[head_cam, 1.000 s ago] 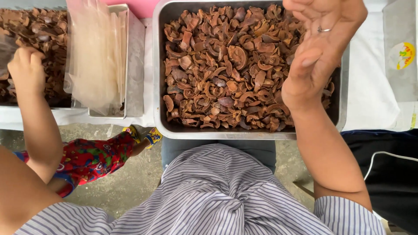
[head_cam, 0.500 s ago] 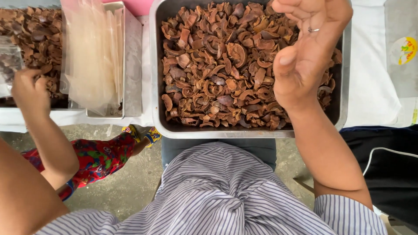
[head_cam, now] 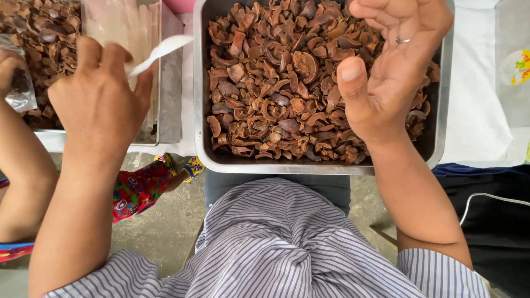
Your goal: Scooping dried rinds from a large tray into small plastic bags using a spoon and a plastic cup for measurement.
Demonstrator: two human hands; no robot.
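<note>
Left hand pinched shut, right hand cupped, palm-up.

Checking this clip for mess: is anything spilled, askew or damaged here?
Nothing stands out. The brown shell pieces all lie inside the metal tray; the left hand pinches a clear bag, and the right hand is held open above the tray.

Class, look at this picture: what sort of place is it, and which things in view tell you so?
Probably a small food-sorting or packing workplace. A large metal tray holds a heap of brown dried shell pieces, the left hand pulls at thin clear plastic bags from a second tray, and the floor is bare concrete.
</note>
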